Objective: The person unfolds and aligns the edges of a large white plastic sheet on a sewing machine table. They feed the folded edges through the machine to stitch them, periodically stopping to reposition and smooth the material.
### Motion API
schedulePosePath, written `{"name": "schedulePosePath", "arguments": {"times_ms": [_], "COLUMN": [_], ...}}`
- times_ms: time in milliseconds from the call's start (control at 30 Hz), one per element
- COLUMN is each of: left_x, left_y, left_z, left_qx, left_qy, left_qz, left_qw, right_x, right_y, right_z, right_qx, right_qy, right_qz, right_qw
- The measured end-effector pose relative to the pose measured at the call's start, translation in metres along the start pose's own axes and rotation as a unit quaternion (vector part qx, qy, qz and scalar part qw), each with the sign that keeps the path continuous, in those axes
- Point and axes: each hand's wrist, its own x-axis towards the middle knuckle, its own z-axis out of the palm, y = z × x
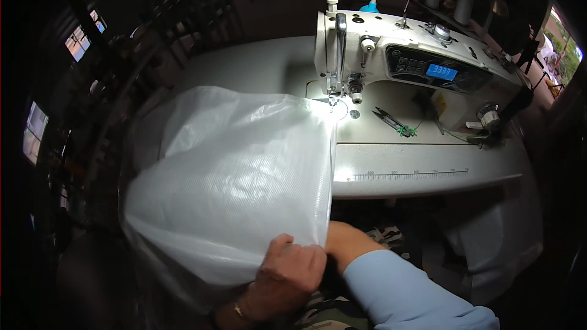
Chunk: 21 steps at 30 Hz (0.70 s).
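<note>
A large sheet of white woven plastic (244,177) spreads over the left side of the sewing machine table and hangs off its front. Its far right corner lies at the needle and presser foot (332,101), under a bright lamp. My left hand (290,272) is closed on the sheet's near edge, knuckles up, close to my lap. Beside it, my right hand (338,238) reaches behind the sheet's right edge. Only the wrist side of it shows; its fingers are hidden by the plastic. The white sewing machine (422,55) stands over the table's far side.
Thread snips (391,121) with green thread on them lie on the machine bed, right of the needle. A printed ruler scale (416,174) runs along the table's front. White plastic (501,232) hangs at the right. Thread spools (463,6) stand behind the machine.
</note>
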Motion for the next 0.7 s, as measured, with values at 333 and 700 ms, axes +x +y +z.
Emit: {"name": "schedulePosePath", "arguments": {"times_ms": [333,700], "left_x": [-0.036,-0.046], "left_y": [-0.013,0.002], "left_z": [0.055,0.080], "left_qx": [0.051,0.033], "left_qy": [-0.005,0.076], "left_qz": [-0.014,-0.148], "left_qw": [0.999,0.986], "right_x": [-0.037,-0.024], "right_y": [-0.018,-0.047], "right_z": [-0.037,-0.216], "right_qx": [-0.021,-0.236], "right_qy": [-0.058,-0.130], "right_qz": [-0.004,-0.072], "right_qw": [0.998,0.960]}}
